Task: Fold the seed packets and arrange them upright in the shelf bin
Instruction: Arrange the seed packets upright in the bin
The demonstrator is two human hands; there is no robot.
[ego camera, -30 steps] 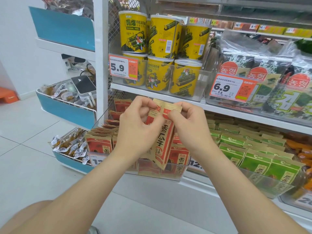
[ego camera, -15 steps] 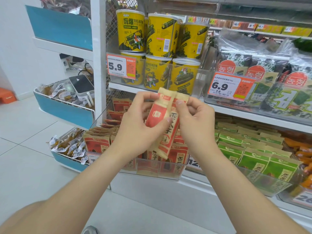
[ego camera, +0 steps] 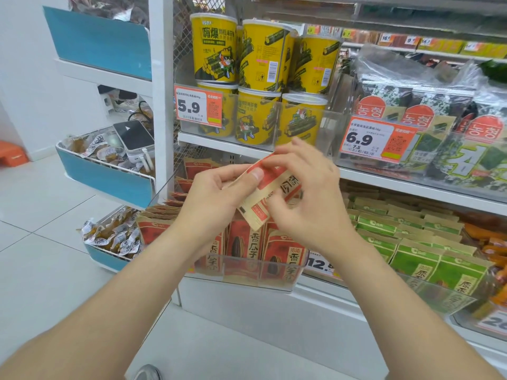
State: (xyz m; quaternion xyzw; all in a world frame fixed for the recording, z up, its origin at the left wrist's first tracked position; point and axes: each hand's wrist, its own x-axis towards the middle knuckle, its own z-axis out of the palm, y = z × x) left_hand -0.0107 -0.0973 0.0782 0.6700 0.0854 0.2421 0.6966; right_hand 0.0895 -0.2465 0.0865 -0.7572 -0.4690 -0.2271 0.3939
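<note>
The small tan paper seed packet [ego camera: 282, 185] carried a red band and black characters. The upright tan packets [ego camera: 285, 256] in the clear plastic shelf bin [ego camera: 247, 283] showed red panels and a striped black seed. Neighbouring flat paper packets [ego camera: 414, 260] were green and tan. The yellow round tubs [ego camera: 215, 49] bore dark green rolls.

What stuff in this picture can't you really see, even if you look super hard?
All in the head view:
- Seed packet: the left hand and right hand cover much of it, so how far it is folded is unclear.
- Price tag beside the clear bin: the right wrist hides what follows 12.
- Shoe: cut off by the bottom edge.
- Far-right tag: cut off by the right edge.
</note>
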